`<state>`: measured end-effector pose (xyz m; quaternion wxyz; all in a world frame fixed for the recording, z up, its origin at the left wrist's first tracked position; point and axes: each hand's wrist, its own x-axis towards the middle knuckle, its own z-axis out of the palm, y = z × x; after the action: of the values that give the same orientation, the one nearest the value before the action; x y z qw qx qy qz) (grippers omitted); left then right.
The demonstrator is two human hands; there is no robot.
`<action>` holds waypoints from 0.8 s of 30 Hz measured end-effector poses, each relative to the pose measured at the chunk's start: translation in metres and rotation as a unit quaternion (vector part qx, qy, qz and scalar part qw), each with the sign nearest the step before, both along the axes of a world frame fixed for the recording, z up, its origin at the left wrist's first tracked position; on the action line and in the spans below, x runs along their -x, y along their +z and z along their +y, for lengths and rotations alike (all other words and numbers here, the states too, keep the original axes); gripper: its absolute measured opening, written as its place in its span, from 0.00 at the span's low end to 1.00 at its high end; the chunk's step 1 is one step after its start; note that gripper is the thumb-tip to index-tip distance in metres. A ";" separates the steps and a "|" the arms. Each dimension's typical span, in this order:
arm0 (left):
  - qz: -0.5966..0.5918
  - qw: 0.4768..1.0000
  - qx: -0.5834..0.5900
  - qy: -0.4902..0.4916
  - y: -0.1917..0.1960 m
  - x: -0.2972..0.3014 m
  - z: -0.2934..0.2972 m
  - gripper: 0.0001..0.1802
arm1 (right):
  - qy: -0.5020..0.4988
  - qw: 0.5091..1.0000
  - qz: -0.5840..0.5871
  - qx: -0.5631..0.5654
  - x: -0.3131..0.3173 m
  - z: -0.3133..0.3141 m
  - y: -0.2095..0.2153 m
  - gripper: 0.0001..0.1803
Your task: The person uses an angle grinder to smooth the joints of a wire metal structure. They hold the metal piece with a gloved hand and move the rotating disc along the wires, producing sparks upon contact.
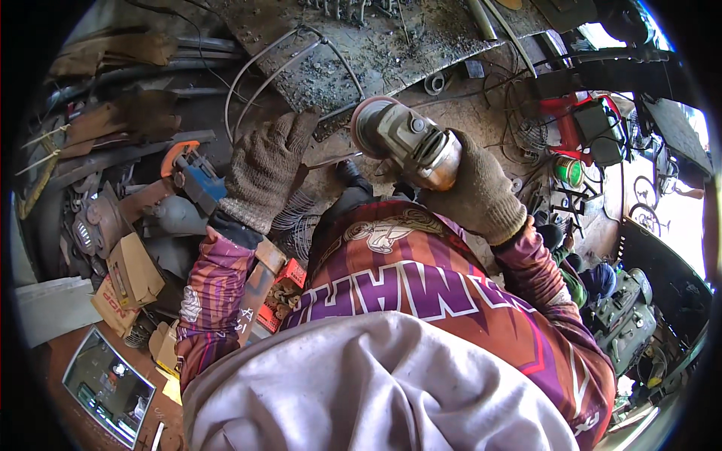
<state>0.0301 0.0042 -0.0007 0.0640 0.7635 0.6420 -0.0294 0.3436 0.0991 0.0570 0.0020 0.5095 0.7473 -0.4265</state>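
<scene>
My right hand (478, 197), in a brown knit glove, grips the body of a silver angle grinder (410, 141) whose round disc faces left, near a thin metal rod (335, 159). My left hand (265, 167), also gloved, lies flat with fingers spread, pressing down beside the bent wire hoops (259, 79) at the edge of a rusty steel plate (376, 52). The two hands sit about a hand's width apart. My purple and orange sleeves and grey cloth fill the lower picture.
A second blue and orange grinder (194, 174) lies left of my left hand among scrap metal. Cardboard boxes (129, 276) and a box of fasteners (282, 295) sit lower left. A red machine (583, 124), a green can (569, 171) and cables crowd the right.
</scene>
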 end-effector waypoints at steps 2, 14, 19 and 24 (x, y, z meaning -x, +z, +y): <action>0.000 1.000 -0.002 -0.005 -0.001 0.001 0.001 0.49 | 0.016 1.000 0.005 0.002 0.001 0.003 -0.004 0.42; -0.023 0.999 -0.038 -0.016 0.001 0.001 0.000 0.44 | 0.014 1.000 -0.007 -0.012 0.008 0.003 -0.001 0.47; 0.010 1.000 0.021 -0.001 0.007 -0.002 0.003 0.44 | 0.029 0.998 -0.009 -0.053 0.001 0.000 -0.005 0.45; 0.009 0.999 -0.029 -0.018 -0.006 0.003 -0.001 0.45 | 0.010 0.999 -0.028 -0.015 -0.002 -0.002 0.009 0.43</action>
<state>0.0273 0.0031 -0.0071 0.0353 0.7764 0.6289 -0.0192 0.3458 0.0966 0.0656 0.0193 0.5136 0.7581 -0.4014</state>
